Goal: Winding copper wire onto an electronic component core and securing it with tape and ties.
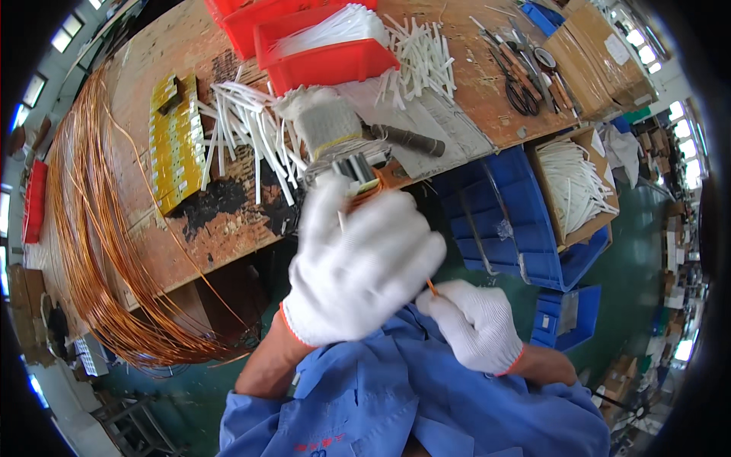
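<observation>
Across the worktop (484,107), tubes (255,126) lie seemingly handy; right hand (476,325) pinches wire (432,287), perhaps for tension; left hand (362,266) blurred, grip unclear.

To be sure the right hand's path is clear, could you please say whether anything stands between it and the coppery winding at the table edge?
Yes: in this view the left hand, blurred, lies between the right hand, which pinches a coppery wire, and the coppery winding; nothing else visible does.
</observation>
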{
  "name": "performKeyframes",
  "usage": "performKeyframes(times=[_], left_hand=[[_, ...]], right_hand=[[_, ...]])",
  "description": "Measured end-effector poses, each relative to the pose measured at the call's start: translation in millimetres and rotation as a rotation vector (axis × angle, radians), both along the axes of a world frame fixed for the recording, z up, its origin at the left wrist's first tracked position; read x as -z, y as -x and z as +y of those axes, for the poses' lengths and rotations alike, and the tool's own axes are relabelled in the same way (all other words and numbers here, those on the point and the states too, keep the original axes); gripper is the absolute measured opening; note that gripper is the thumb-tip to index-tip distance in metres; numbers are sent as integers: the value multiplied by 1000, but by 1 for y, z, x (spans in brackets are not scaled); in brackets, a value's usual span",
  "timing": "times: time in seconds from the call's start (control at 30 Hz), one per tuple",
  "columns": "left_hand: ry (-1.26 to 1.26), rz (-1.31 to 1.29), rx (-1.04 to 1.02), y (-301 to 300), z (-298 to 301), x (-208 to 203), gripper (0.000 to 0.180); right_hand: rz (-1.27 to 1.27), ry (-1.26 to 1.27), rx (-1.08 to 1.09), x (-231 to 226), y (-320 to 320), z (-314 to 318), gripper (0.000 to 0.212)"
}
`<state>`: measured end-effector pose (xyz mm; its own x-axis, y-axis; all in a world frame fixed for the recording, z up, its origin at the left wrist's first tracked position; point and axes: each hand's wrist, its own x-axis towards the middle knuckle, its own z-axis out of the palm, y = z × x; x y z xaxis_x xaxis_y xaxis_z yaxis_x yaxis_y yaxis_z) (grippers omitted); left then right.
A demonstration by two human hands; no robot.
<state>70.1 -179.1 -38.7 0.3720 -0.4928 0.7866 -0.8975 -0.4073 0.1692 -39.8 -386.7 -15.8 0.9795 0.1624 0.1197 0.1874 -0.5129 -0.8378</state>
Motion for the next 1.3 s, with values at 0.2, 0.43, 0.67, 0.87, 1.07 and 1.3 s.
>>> performKeyframes(times=[0.2,0.43,0.67,0.87,1.07,1.3], left_hand=[[-287,-6,325,-9,-10,-8,46],[-392,-4,349,-15,-18,-16,34],[-469,-51,324,-14,-26,-22,26],[-499,37,420,-20,-31,-26,28],[-495,260,518,-18,-59,-35,31],[-498,562,477,-5,-86,-55,19]], right_hand=[[969,-398,-319,-10,-4,-62,31],[257,-27,147,48,-172,-104,27],[37,538,307,107,-311,-59,35],[-93,163,15,105,-262,-115,32],[169,-571,224,32,-101,-125,27],[38,-251,294,31,31,-145,12]])
